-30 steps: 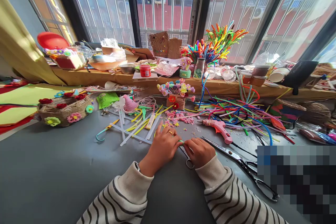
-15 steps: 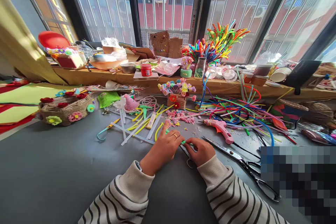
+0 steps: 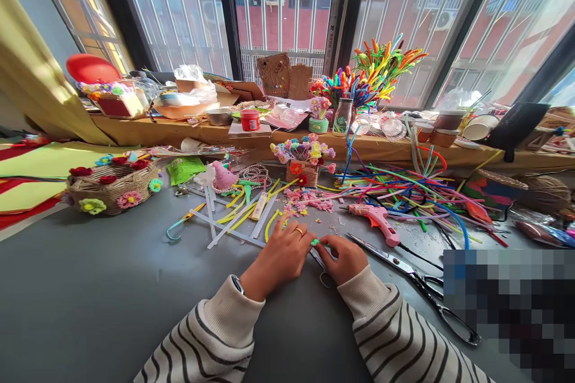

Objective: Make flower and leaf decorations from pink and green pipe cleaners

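Between the fingertips of both hands is a small green piece (image 3: 315,242). My left hand (image 3: 284,251), with a ring on one finger, is closed on its left side. From the right, my right hand (image 3: 345,258) pinches the same piece between thumb and forefinger. Small scissors (image 3: 324,275) lie on the table just under the hands, their blades partly hidden. Pink crumbly bits (image 3: 309,200) are scattered beyond my fingers, beside yellow stems and clear glue sticks (image 3: 231,226).
Large scissors (image 3: 404,266) and a pink glue gun (image 3: 375,219) lie to the right. Behind them spreads a pile of coloured stems (image 3: 404,182). A woven basket (image 3: 117,191) stands at the left, a flower pot (image 3: 303,172) at the centre back.
My left hand's raised finger has lowered and the hand has turned slightly. The green piece shows a little more between the fingertips. My right hand has barely moved.
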`<act>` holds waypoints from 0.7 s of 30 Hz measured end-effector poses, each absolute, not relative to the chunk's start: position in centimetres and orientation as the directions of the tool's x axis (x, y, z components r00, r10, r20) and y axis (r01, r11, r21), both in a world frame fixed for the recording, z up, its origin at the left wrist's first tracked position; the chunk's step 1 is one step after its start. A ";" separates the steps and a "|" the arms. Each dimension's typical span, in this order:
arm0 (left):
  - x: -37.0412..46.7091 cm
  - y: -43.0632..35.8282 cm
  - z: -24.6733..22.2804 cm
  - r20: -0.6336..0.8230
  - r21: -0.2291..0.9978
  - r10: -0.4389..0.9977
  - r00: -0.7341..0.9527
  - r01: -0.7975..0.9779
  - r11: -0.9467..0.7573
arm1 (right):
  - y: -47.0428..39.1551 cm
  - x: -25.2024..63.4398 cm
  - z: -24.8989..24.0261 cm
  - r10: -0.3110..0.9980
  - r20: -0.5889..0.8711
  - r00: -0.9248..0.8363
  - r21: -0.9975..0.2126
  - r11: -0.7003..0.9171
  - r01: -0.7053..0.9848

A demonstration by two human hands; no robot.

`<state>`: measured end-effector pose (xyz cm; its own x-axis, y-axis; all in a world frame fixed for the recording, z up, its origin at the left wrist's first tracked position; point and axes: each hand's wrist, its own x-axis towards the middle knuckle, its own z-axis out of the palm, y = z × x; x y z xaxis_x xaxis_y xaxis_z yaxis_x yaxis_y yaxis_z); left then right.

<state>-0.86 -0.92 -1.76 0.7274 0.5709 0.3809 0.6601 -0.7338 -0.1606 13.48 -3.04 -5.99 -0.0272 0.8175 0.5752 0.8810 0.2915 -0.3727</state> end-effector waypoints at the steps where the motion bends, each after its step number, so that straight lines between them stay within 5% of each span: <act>1: -0.8 -0.9 -1.7 0.380 -0.155 0.568 0.729 0.656 -0.738 | -3.0 13.5 -6.0 0.816 0.577 -0.020 -0.378 0.289 0.880; 21: -1.1 -0.1 -2.6 0.409 -0.140 0.552 0.726 0.648 -0.749 | -3.1 13.6 -6.0 0.784 0.618 -0.063 -0.366 0.357 0.859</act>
<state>-1.15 -0.11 -2.57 0.7262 0.5523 0.4093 0.6481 -0.7486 -0.1397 13.56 -3.07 -5.98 -0.0630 0.7839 0.6177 0.8592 0.3575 -0.3660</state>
